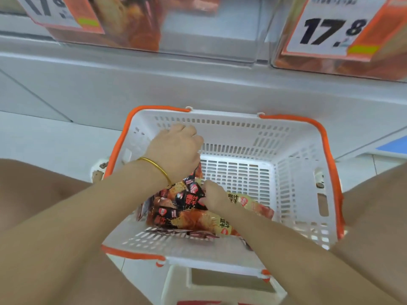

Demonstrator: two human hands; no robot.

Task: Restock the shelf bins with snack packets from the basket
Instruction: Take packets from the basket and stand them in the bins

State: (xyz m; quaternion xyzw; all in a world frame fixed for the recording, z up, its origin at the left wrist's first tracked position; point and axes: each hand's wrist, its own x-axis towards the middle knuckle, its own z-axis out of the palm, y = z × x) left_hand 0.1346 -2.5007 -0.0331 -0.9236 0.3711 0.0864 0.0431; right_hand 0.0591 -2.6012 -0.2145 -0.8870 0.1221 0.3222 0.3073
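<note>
Both hands are down in the basket (222, 119): left hand (176, 150) bunches snack packets (187, 214) to lift, right hand (214, 195) pinches another, probably gathering a batch.

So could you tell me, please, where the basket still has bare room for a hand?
The white basket floor is bare at the far right, between the snack packets and the right wall. It is crowded near-left, where the left hand and right hand grip packets.

Price tag (330, 29) reading 17.8 upper right; white tiled floor (44, 137).
</note>
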